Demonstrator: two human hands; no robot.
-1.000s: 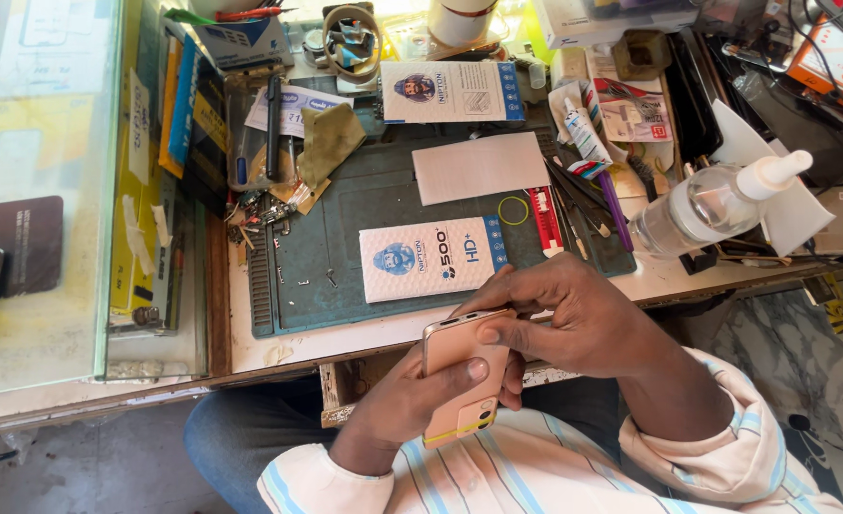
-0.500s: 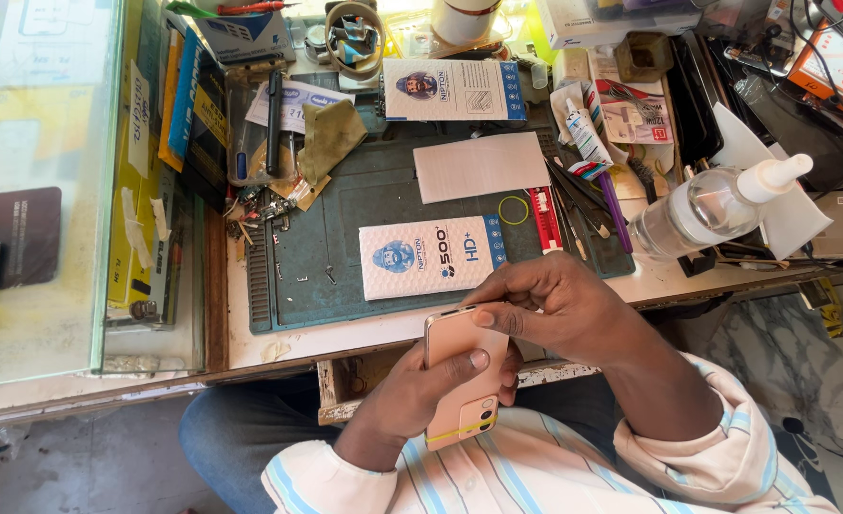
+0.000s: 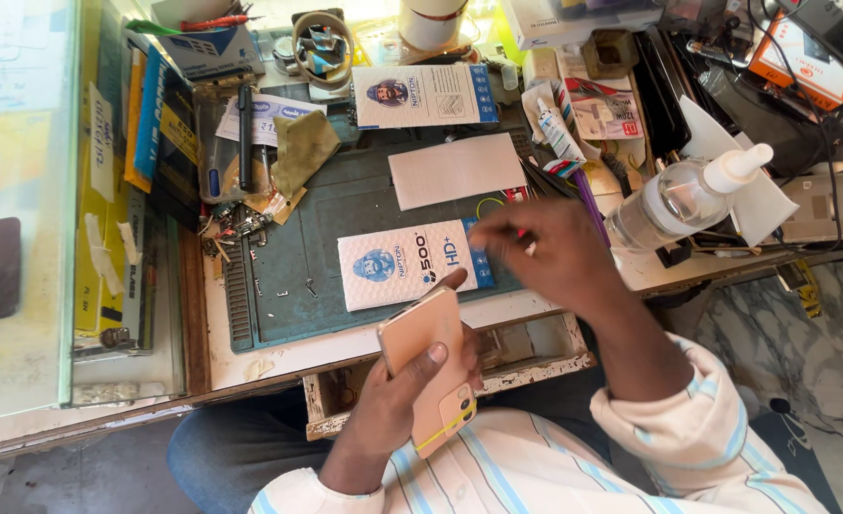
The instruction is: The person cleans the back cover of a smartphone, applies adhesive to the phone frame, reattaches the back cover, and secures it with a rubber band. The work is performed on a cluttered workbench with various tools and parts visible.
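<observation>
My left hand (image 3: 393, 405) grips a rose-gold phone (image 3: 421, 333), back side up, with the camera end toward my body and a yellow edge showing. It is held over an open wooden drawer (image 3: 536, 347) at the bench's front edge. My right hand (image 3: 545, 252) is off the phone and hovers, motion-blurred, over the right side of the green work mat (image 3: 345, 219), beside a white-and-blue flat packet (image 3: 393, 266). Its fingers are curled, with a small white speck at the fingertips; I cannot tell what it is.
A clear spray bottle (image 3: 674, 200) lies right of the mat. A white sheet (image 3: 455, 169) and a second flat packet (image 3: 421, 95) lie farther back. Tools, a tape roll (image 3: 322, 43) and boxes crowd the rear. A glass display case (image 3: 22, 190) stands at the left.
My right hand has let go of the phone and lifted up and right over the mat. My left hand still holds the phone, now fully uncovered.
</observation>
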